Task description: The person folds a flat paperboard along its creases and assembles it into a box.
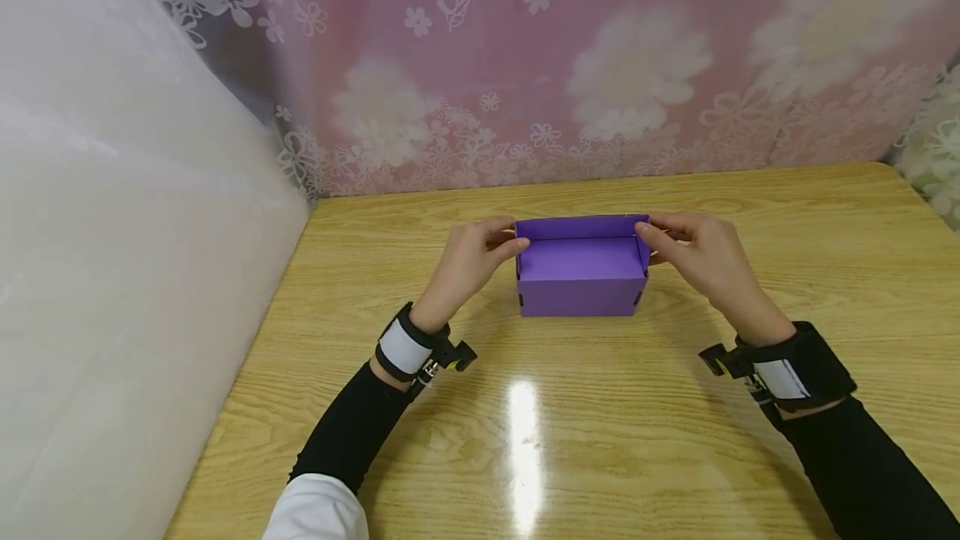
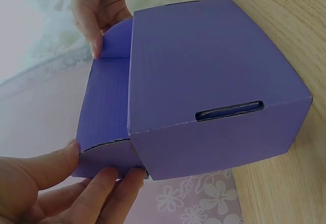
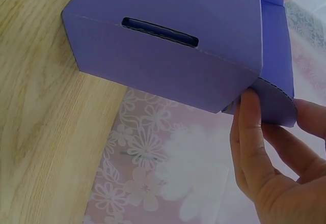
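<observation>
A small purple cardboard box (image 1: 579, 297) stands on the table, its lid (image 1: 583, 228) raised along the far side. At the lid's left end my left hand (image 1: 472, 257) pinches the edge, with the thumb on the inner face. In the left wrist view its fingers lie against a rounded side flap (image 2: 109, 158). My right hand (image 1: 708, 257) holds the lid's other end, thumb at the corner. Seen from the right wrist, the fingers press the right side flap (image 3: 275, 104) near the box's corner. A narrow slot (image 3: 160, 32) shows along a box edge.
The box rests on a wood-grain table (image 1: 420, 457) towards its far edge. Behind it hangs a pink floral curtain (image 1: 510, 65). A white sheet-like surface (image 1: 135, 215) borders the table on the left. Both wrists wear black straps with small cameras.
</observation>
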{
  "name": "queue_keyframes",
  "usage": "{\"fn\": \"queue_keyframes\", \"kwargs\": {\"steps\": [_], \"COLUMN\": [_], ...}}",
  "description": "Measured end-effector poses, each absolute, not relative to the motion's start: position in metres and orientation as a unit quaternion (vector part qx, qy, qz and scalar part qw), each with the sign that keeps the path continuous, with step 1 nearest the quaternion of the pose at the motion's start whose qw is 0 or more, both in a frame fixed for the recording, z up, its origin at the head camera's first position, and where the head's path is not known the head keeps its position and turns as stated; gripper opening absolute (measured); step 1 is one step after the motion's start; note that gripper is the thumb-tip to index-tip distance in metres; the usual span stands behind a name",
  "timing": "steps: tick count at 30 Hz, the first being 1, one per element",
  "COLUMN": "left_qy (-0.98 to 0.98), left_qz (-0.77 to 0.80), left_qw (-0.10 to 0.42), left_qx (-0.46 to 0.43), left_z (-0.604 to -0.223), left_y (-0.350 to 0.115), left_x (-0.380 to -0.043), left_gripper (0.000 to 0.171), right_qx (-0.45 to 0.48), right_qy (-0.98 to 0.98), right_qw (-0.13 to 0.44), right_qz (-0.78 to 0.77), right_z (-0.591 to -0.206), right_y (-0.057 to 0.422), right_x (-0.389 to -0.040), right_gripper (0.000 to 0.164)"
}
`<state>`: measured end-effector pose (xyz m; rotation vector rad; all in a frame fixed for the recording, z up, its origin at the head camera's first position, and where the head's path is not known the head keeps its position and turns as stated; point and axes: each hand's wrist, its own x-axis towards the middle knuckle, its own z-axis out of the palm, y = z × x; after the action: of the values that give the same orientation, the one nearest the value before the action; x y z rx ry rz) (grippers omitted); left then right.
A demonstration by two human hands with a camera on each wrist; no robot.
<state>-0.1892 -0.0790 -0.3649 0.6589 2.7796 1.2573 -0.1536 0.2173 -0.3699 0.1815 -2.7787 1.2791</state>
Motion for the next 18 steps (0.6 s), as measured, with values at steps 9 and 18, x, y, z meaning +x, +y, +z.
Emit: {"fn": "queue_keyframes", "kwargs": {"steps": [9,18], "left_qy": [0.894,0.889], "left_qz": [0.397,0.408], "left_qw": [0.009,0.009], "left_qx": [0.207,0.209], "left_z": [-0.3672,-0.3689], "left_y": [-0.0807,-0.0819], "left_x": [-0.1866,-0.1820], "left_gripper": [0.040,0.036], "right_qx": [0.068,0.080], "right_qy": [-0.908,-0.902], "right_qw": [0.048,0.074], "right_qz": [0.411,0.418], "right_z": [-0.3743,-0.3793], "right_y": [0.2189,0.2196], "right_x": [-0.1495,-0.1450], "right_gripper": [0.053,0.043]}}
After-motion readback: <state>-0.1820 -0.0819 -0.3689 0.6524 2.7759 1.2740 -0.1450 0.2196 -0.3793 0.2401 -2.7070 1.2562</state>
